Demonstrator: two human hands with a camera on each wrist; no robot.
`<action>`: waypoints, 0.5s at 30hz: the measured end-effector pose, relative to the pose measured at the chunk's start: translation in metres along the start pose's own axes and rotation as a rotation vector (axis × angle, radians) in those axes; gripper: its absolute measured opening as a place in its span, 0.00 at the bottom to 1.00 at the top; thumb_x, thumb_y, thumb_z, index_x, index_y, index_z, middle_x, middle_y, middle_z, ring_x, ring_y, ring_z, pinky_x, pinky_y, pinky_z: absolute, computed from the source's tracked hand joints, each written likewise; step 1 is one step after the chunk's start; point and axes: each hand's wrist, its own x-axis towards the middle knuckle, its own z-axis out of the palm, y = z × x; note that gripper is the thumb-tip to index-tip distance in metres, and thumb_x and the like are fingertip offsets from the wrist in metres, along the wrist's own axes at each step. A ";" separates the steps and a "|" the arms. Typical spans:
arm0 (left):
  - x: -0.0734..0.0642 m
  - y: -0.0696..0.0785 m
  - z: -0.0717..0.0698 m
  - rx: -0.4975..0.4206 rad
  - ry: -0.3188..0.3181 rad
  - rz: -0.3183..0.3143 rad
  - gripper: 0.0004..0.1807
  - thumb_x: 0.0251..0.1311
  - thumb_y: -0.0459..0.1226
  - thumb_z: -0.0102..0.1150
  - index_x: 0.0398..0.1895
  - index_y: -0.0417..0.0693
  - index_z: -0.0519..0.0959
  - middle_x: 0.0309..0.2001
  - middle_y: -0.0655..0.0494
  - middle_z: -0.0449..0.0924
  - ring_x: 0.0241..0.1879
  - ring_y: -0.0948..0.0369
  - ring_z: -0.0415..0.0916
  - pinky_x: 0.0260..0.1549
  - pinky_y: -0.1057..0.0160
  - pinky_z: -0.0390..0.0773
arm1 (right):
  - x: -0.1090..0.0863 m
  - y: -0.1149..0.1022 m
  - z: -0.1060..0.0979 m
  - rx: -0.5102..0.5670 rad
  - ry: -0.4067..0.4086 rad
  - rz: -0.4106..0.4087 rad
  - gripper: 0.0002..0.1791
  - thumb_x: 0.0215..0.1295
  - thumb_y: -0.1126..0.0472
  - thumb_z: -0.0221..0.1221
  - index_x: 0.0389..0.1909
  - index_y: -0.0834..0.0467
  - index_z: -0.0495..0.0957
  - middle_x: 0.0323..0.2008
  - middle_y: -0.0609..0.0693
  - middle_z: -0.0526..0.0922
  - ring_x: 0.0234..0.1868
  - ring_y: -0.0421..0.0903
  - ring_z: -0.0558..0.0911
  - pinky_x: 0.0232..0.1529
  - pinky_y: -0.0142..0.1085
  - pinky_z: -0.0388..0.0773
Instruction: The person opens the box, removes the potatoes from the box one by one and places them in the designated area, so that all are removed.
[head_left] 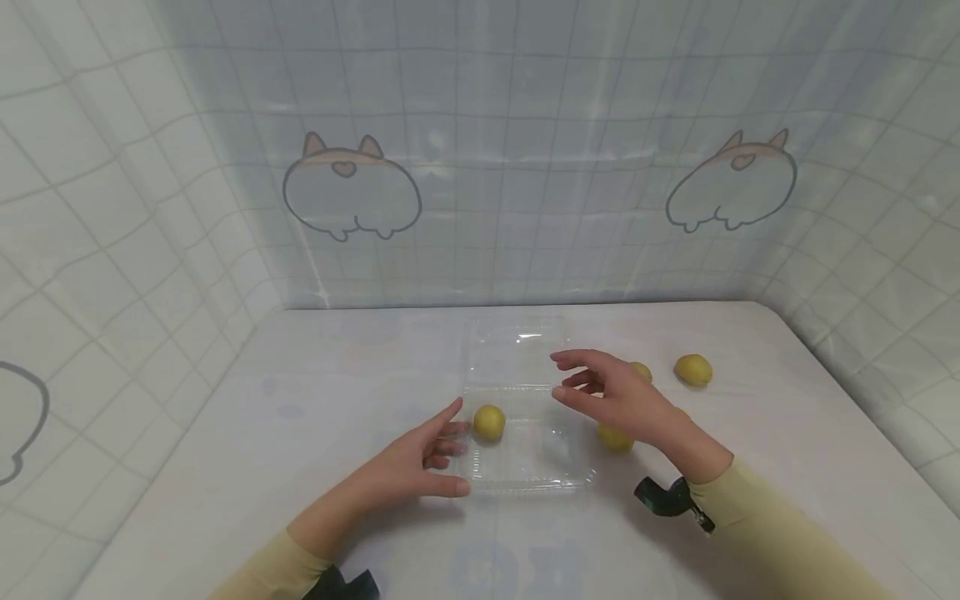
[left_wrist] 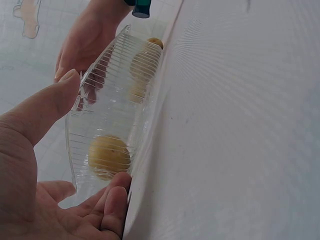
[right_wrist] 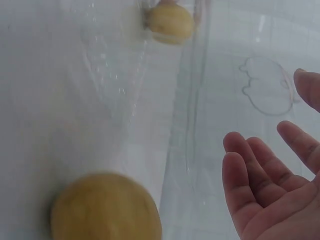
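A clear plastic clamshell box (head_left: 536, 454) lies with its lid (head_left: 517, 354) folded back away from me. One yellow lemon (head_left: 489, 423) sits inside at the left; through the ribbed wall the left wrist view shows this lemon (left_wrist: 109, 157) too. My left hand (head_left: 408, 462) brackets the box's left side, thumb and fingers spread along it, seemingly touching. Above the box's right part hovers my right hand (head_left: 618, 396), its fingers loosely bent around nothing. Its fingers (right_wrist: 270, 175) hold nothing in the right wrist view, where a large lemon (right_wrist: 107, 210) appears below.
Right of the box, lemons lie on the white-covered table (head_left: 300, 400): a front lemon (head_left: 615, 439), partly behind my right hand, and a far lemon (head_left: 693, 370). Others are mostly hidden by that arm. A grid-patterned curtain (head_left: 502, 208) encloses the table's back and sides.
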 end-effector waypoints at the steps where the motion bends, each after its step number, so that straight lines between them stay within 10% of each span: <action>1: 0.000 0.000 0.000 -0.001 0.000 0.000 0.59 0.53 0.44 0.75 0.80 0.60 0.43 0.72 0.55 0.62 0.62 0.57 0.70 0.60 0.54 0.70 | 0.001 -0.001 0.002 0.002 -0.007 -0.009 0.30 0.64 0.45 0.65 0.65 0.49 0.73 0.61 0.44 0.76 0.53 0.42 0.81 0.53 0.41 0.78; 15: 0.000 0.001 0.001 0.005 0.004 -0.009 0.59 0.52 0.46 0.75 0.80 0.61 0.44 0.71 0.56 0.64 0.61 0.57 0.71 0.60 0.53 0.71 | 0.013 -0.006 0.029 0.013 -0.081 -0.052 0.29 0.64 0.43 0.65 0.64 0.45 0.74 0.57 0.47 0.79 0.52 0.42 0.81 0.53 0.42 0.78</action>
